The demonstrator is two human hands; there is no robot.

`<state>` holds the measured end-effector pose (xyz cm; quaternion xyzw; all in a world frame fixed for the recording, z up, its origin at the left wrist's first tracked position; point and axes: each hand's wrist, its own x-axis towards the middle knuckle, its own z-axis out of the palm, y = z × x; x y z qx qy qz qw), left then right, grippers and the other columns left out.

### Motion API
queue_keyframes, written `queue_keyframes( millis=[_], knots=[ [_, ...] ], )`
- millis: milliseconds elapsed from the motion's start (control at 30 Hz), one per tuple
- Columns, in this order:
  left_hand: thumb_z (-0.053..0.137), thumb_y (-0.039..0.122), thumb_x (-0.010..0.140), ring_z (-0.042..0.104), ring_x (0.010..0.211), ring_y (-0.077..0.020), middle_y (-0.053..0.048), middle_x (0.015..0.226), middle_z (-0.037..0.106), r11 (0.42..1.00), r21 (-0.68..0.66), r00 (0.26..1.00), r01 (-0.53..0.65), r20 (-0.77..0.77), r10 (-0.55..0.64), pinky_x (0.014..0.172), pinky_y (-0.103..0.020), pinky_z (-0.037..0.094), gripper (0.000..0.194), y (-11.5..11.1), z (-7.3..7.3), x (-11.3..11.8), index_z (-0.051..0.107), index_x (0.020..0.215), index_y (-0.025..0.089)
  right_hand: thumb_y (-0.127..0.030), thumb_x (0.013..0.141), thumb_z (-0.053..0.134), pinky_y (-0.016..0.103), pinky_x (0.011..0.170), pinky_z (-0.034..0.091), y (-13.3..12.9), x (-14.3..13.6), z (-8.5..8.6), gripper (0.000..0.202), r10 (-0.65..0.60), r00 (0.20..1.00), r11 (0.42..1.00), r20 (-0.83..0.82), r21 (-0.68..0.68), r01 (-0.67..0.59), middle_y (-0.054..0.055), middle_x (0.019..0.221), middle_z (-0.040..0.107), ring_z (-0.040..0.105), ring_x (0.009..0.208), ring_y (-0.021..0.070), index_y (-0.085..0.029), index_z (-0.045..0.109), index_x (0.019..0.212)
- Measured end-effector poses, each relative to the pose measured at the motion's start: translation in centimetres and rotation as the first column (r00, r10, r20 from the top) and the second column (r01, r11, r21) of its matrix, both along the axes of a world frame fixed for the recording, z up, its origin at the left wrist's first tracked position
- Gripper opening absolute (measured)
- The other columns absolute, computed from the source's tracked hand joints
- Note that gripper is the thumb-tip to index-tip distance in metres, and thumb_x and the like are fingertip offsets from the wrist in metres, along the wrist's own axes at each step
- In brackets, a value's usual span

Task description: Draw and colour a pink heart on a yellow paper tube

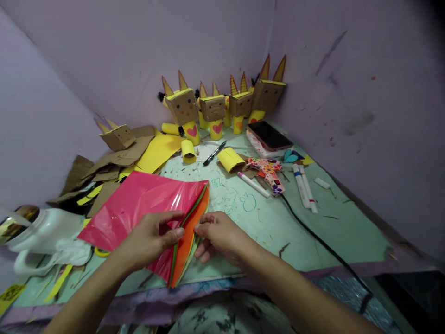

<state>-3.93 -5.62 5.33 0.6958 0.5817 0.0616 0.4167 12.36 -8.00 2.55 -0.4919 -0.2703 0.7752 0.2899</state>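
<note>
A pack of coloured paper (139,199) in a shiny clear sleeve lies tilted over the front left of the table, pink side up. Its right end gapes, showing green, orange and paler sheet edges. My left hand (158,239) is closed on the upper layers at this end, thumb on top near the green edge. At the same opening, the thumb and forefinger of my right hand (217,234) pinch the edge of the lower sheets; its other fingers curl below. An orange sheet (189,236) shows between both hands.
Cardboard figures with pointed ears (182,109) stand along the back wall. A floral glue gun (269,171) trails a black cord to the right. Near it are yellow paper tubes (231,160), a pen (214,153), markers (302,185) and a phone (269,134). A white tumbler (52,232) lies at left.
</note>
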Motion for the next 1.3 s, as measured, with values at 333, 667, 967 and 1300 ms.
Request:
queue_keyframes(
  millis=[333,667,967,1300],
  knots=[
    [0.049,0.045,0.073,0.060,0.093,-0.0273,-0.012,0.104,0.067,1.000,0.022,0.997,0.013,-0.073,-0.011,0.076,-0.034,0.047,0.060,-0.3,0.3,0.4,0.055,0.120,0.008,0.001,0.078,0.032,0.015,0.028,0.042,-0.1,-0.2,-0.6,0.034,0.003,1.000,0.999,-0.029,0.040,-0.001,0.005,0.062,0.064,0.052,0.031,0.0076,-0.008,0.063,0.087],
    [0.042,0.034,0.080,0.064,0.082,-0.0316,-0.014,0.104,0.066,0.930,0.261,0.819,0.260,-0.570,-0.069,0.063,-0.037,0.044,0.052,-2.1,0.8,3.3,0.044,0.129,0.018,0.009,0.067,0.032,0.011,0.027,0.036,0.3,1.0,2.0,0.053,0.122,0.992,0.988,-0.035,0.097,-0.118,0.013,0.103,0.065,0.053,0.036,0.0027,-0.006,0.059,0.110],
    [0.046,0.029,0.075,0.064,0.071,-0.0202,-0.008,0.085,0.069,0.982,0.174,0.959,0.066,-0.283,-0.015,0.061,-0.028,0.046,0.048,-0.2,0.9,1.7,0.056,0.119,0.013,0.000,0.070,0.042,0.014,0.032,0.045,-0.6,1.5,0.6,0.046,-0.049,0.997,0.979,0.051,0.201,0.038,0.014,0.111,0.062,0.064,0.056,0.0108,-0.012,0.058,0.110],
    [0.044,0.028,0.078,0.064,0.072,-0.0218,-0.007,0.082,0.069,0.926,0.309,0.895,0.218,-0.441,-0.063,0.060,-0.028,0.044,0.043,-1.6,0.0,2.6,0.054,0.118,0.016,-0.004,0.080,0.039,0.019,0.035,0.047,-1.7,2.1,1.2,0.037,-0.076,0.996,0.997,0.057,0.025,0.074,0.022,0.113,0.057,0.062,0.052,0.0097,-0.004,0.047,0.116]
  ],
)
